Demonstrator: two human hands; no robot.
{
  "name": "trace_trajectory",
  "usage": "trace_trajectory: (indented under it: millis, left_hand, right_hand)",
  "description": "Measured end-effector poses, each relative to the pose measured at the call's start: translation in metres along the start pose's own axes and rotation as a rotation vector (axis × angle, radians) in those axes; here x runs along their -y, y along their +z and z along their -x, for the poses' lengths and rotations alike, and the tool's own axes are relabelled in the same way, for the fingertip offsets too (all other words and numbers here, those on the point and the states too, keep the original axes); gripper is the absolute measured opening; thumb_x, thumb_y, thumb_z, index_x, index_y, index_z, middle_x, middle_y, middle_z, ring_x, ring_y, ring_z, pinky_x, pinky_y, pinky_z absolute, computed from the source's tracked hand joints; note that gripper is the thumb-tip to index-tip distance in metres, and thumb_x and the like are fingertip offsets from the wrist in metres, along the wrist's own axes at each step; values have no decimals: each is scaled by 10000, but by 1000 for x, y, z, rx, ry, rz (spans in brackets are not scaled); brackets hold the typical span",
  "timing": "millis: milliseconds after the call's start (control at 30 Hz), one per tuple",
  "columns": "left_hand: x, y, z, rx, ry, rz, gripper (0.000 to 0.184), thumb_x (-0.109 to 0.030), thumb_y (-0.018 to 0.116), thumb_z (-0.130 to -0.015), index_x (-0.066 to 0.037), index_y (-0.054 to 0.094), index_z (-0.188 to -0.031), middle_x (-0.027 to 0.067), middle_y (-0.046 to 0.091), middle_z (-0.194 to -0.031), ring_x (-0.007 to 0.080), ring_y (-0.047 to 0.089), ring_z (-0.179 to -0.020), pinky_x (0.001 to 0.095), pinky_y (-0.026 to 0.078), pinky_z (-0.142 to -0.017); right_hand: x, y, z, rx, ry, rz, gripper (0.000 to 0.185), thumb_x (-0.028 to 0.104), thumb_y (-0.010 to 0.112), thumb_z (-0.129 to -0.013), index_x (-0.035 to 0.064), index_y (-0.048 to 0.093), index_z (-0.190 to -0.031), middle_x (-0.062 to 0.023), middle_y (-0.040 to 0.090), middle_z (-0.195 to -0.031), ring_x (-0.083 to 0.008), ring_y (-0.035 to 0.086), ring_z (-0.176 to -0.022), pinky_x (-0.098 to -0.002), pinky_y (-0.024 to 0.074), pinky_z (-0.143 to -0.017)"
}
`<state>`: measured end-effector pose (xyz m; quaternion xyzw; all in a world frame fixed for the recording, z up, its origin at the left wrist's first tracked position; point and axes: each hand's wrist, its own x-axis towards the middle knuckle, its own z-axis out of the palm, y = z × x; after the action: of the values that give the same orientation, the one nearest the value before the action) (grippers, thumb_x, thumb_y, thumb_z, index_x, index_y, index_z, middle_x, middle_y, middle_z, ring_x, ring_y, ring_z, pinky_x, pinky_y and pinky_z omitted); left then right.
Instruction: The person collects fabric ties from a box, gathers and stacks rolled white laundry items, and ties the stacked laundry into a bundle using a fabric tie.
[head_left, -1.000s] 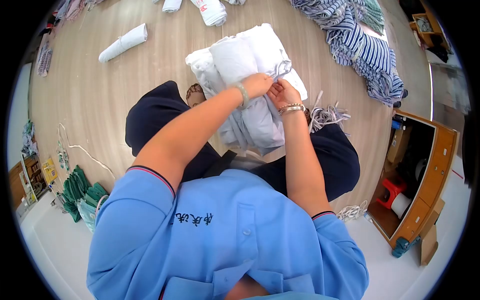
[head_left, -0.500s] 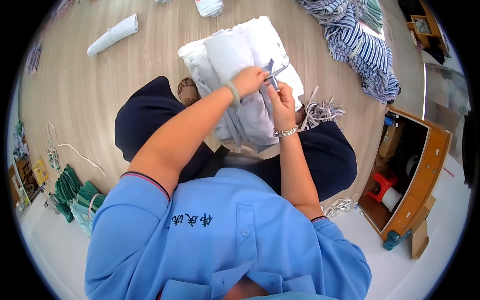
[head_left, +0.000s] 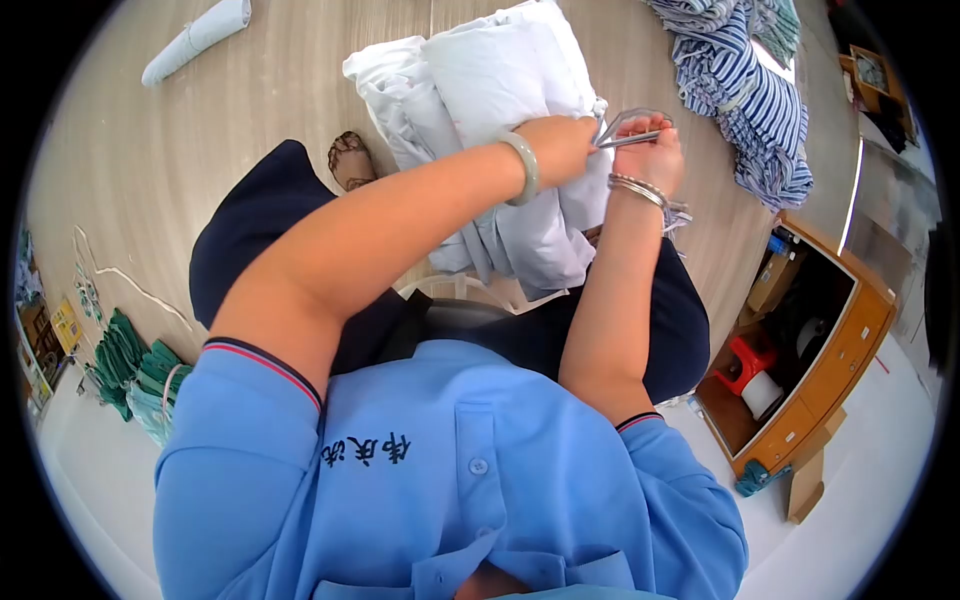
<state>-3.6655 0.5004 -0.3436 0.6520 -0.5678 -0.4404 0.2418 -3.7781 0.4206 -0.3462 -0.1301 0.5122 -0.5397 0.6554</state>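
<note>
A bundle of folded white cloth [head_left: 500,75] lies on the wooden floor between my knees. Over its right edge, my left hand [head_left: 560,148] is closed on a thin grey strip [head_left: 628,140]. My right hand [head_left: 650,155] is just beyond the bundle's right side, palm up with curled fingers, and holds the other part of the same strip. The strip is stretched between both hands, with a loop standing above it. The fingertips of my left hand are partly hidden behind its back.
A rolled white cloth [head_left: 197,40] lies at the upper left. Striped folded cloths [head_left: 740,100] are piled at the upper right. An open wooden cabinet [head_left: 835,350] stands at the right. Green cloths [head_left: 125,365] and a white cord [head_left: 145,288] are at the left.
Both hands have moved right, from over the bundle to its right edge, and are further apart. The grey strip is now pulled out between them. The view has shifted a little.
</note>
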Motion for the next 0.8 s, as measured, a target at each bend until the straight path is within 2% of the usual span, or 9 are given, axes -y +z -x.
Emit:
trace_trajectory:
  millis: [167, 233, 333, 400, 500, 533, 633, 733, 800]
  left_hand:
    - [-9, -32, 0, 193, 82, -237, 146, -138, 435, -831, -3, 490, -841, 195, 599, -737, 350, 587, -685, 422, 444, -611]
    - [-17, -44, -3, 285, 129, -330, 143, -123, 434, -817, 8, 489, -836, 203, 598, -733, 352, 588, -679, 419, 449, -608]
    - [-14, -44, -8, 341, 134, -365, 158, -118, 429, -815, 30, 484, -829, 224, 592, -725, 366, 586, -679, 423, 452, -614]
    - [-11, -33, -11, 309, 99, -312, 178, -129, 426, -827, 41, 480, -827, 237, 588, -720, 377, 583, -684, 430, 451, -623]
    - [-5, -14, 3, 196, -134, 78, 215, -155, 412, -853, 49, 471, -817, 250, 572, -722, 404, 561, -700, 457, 429, -645]
    - [-5, -11, 12, 122, -121, 173, 237, -170, 408, -861, 51, 468, -800, 260, 559, -723, 413, 547, -705, 469, 415, -652]
    - [6, -11, 13, 63, -95, 258, 254, -189, 400, -869, 40, 465, -779, 261, 539, -742, 417, 521, -722, 477, 390, -658]
    - [-2, -39, -12, 313, 49, 170, 218, -187, 430, -860, 6, 499, -784, 211, 548, -772, 392, 515, -759, 440, 400, -686]
    - [0, -31, -38, 137, 294, 139, 202, -186, 447, -854, -7, 513, -788, 188, 550, -773, 378, 511, -783, 421, 402, -707]
  right_hand:
    - [8, -6, -29, 141, 278, -95, 99, 135, 317, -890, 96, 392, -836, 11, 335, -533, -99, 280, -422, -239, 246, -400]
    - [-19, -3, -50, -177, 274, -29, 91, 111, 331, -857, 83, 392, -795, 28, 243, -497, -89, 166, -385, -245, 139, -356]
    - [-40, 3, -88, -281, 242, 82, 76, 131, 367, -846, 79, 395, -798, 10, 293, -501, -102, 228, -375, -245, 193, -348]
    - [-48, 0, -129, -613, 263, 135, 104, 167, 414, -828, 69, 419, -792, -20, 379, -542, -131, 330, -399, -266, 281, -359]
    - [-87, -134, -287, -134, 256, -18, 171, 177, 370, -811, 89, 389, -666, 7, 309, -525, -130, 294, -413, -275, 231, -378]
    - [-78, -76, -245, -537, 218, 111, 128, 170, 368, -807, 76, 424, -739, -17, 379, -615, -150, 364, -502, -292, 285, -445]
    - [-73, -26, -189, -719, 156, 215, 256, 148, 364, -794, 39, 529, -957, -89, 587, -883, -210, 573, -770, -341, 447, -647]
    - [-70, -56, -196, -685, 165, 267, 168, 153, 354, -798, 49, 478, -844, -57, 512, -725, -190, 486, -597, -324, 378, -509]
    - [-72, -70, -206, -683, 200, 265, 164, 151, 359, -794, 50, 480, -838, -57, 512, -718, -191, 486, -591, -323, 378, -504]
